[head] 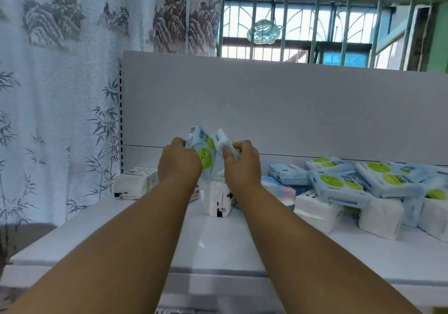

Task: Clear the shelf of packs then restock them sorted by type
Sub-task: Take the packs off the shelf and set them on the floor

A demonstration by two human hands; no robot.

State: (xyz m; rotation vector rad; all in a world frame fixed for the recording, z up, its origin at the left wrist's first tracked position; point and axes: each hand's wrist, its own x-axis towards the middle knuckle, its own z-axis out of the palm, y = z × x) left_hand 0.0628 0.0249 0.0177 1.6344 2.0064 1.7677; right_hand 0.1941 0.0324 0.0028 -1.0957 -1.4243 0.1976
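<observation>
Print on the light-blue pack (pixel 203 154) is blurred and unreadable, its lower end hidden behind the left hand (pixel 179 163). The right hand (pixel 242 165) covers part of a second, white pack (pixel 221 140). At three o'clock, the heap of packs (pixel 378 187) runs off the frame edge. Both forearms are cut off at six o'clock.

held pack (pixel 202 148): dark blue characters beside a green smiley face, too blurred to read | right-hand pile of packs (pixel 339 185): same print, illegible | white packs (pixel 135 182): small black print, unreadable
</observation>
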